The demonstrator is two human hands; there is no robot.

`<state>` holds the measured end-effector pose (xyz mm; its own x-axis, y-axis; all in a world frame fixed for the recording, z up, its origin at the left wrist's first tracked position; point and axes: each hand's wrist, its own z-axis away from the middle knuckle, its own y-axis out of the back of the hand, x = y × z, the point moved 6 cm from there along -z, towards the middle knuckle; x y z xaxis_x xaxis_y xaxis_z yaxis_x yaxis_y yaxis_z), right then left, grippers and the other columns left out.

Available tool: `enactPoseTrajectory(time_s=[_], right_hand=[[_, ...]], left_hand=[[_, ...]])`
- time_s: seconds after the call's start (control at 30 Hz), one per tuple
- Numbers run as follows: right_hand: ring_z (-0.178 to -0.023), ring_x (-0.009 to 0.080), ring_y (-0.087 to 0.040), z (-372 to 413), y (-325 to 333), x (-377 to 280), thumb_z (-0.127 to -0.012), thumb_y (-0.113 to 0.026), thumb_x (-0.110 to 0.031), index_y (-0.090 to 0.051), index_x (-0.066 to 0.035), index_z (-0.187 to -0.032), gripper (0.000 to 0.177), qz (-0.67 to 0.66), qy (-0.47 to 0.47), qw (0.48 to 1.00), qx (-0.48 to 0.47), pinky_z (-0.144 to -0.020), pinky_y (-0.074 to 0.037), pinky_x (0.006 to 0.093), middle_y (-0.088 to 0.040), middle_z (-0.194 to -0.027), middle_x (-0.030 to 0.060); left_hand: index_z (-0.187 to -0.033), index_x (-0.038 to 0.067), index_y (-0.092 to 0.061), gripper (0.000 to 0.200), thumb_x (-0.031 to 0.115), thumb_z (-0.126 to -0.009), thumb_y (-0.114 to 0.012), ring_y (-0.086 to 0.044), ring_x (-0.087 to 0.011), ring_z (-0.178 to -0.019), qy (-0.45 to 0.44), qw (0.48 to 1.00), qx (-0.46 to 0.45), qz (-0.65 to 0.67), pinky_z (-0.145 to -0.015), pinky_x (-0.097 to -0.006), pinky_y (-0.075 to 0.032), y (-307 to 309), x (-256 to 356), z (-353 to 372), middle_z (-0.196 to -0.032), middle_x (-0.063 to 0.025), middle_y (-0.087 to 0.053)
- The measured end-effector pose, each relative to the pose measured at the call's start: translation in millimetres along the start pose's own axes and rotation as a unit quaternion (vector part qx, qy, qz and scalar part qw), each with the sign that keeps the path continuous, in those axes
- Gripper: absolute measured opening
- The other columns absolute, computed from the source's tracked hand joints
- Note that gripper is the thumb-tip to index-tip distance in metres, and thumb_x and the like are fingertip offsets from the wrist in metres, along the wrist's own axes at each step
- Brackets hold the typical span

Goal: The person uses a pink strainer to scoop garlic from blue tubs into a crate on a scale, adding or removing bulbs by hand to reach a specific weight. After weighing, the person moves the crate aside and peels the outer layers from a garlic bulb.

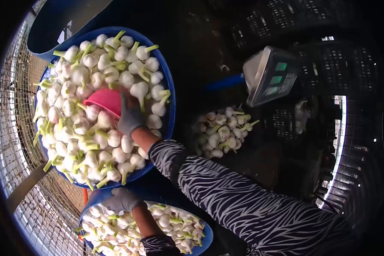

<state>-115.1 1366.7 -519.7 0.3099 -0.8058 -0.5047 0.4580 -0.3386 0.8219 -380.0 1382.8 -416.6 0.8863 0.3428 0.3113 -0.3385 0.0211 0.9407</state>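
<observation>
two blue tubs of garlic seen from above. the gloved right hand, in a zebra-stripe sleeve, has hold of a pink basket by its right side; how far the fingers wrap is partly hidden. the pink basket sits tilted & low among the garlic bulbs near the mid. of the big tub, touching some of them. can't tell what's inside it.

the gloved left hand is at the upper edge of the lower tub, also full of bulbs; fingers look bent, but can't tell if they grip the rim or just rest there.

handling, best guess: basket looks like thin ribbed plastic, so prob. light & a bit springy, a lot heavier w/ bulbs in. rim = best hold, thumb one side, fingers the other; a pinch on the wall cd flex or slip in a glove. bulbs look firm, round & dry, so prob. roll & slide rather than squash, tho papery skin may tear or bruise if jammed. short green stems give a handy hold on single bulbs but cd snag.

to the right: a loose garlic heap, w/ a digital scale farther up, green display lit. wire mesh at far left.
</observation>
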Motion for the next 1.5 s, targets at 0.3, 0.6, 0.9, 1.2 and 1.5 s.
enactPoseTrajectory(time_s=[0.3,0.6,0.9,1.2,1.5], right_hand=[[-0.112,0.0392,-0.055,-18.4,5.5,23.3,-0.078,-0.056,-0.012,-0.054,0.000,-0.119,0.043,-0.232,-0.074,0.954,-0.175,-0.097,-0.043,0.0415,-0.056,-0.116,0.0300],[-0.109,0.0350,-0.059,-27.0,-122.8,26.3,-0.086,-0.051,-0.031,-0.063,-0.005,-0.114,0.040,-0.065,-0.068,0.974,-0.205,-0.093,-0.046,0.0418,-0.062,-0.114,0.0196],[-0.064,0.0259,-0.065,36.6,38.7,18.6,-0.077,-0.054,-0.004,-0.062,-0.004,-0.100,0.024,-0.569,-0.204,0.761,-0.233,-0.045,-0.050,0.0368,-0.064,-0.075,0.0139],[-0.083,0.0145,-0.063,125.6,138.9,62.4,-0.079,-0.063,-0.006,-0.059,-0.004,-0.110,0.032,-0.643,-0.138,0.721,-0.218,-0.070,-0.053,0.0304,-0.065,-0.091,0.0071],[-0.063,0.0115,-0.063,290.4,235.9,220.6,-0.080,-0.067,-0.019,-0.050,-0.009,-0.122,0.046,-0.705,-0.277,0.635,-0.153,-0.042,-0.048,0.0225,-0.064,-0.084,0.0046]], left_hand=[[-0.120,-0.010,-0.043,0.047,0.015,-0.080,-0.049,-0.058,-0.0443,-0.096,0.028,0.999,-0.014,-0.017,-0.086,-0.0505,-0.043,-2.0,-11.3,-0.5,-0.107,-0.0308,-0.058],[-0.119,-0.012,-0.046,0.046,0.010,-0.078,-0.049,-0.059,-0.0424,-0.097,-0.024,0.996,-0.021,0.084,-0.086,-0.0470,-0.045,10.4,16.2,16.6,-0.109,-0.0310,-0.058],[-0.110,-0.009,-0.054,0.037,0.003,-0.075,-0.055,-0.064,-0.0291,-0.082,0.004,0.985,-0.044,0.168,-0.073,-0.0363,-0.050,2.8,5.2,16.2,-0.098,-0.0213,-0.065],[-0.091,-0.009,-0.057,0.020,-0.003,-0.074,-0.052,-0.054,-0.0197,-0.066,0.012,0.976,-0.077,0.203,-0.062,-0.0322,-0.046,-35.9,-39.3,-22.6,-0.082,-0.0106,-0.062],[-0.097,-0.006,-0.054,0.028,0.012,-0.079,-0.067,-0.055,-0.0207,-0.074,-0.029,0.993,-0.029,0.107,-0.064,-0.0337,-0.048,-56.6,-88.1,-84.1,-0.084,-0.0141,-0.059]])
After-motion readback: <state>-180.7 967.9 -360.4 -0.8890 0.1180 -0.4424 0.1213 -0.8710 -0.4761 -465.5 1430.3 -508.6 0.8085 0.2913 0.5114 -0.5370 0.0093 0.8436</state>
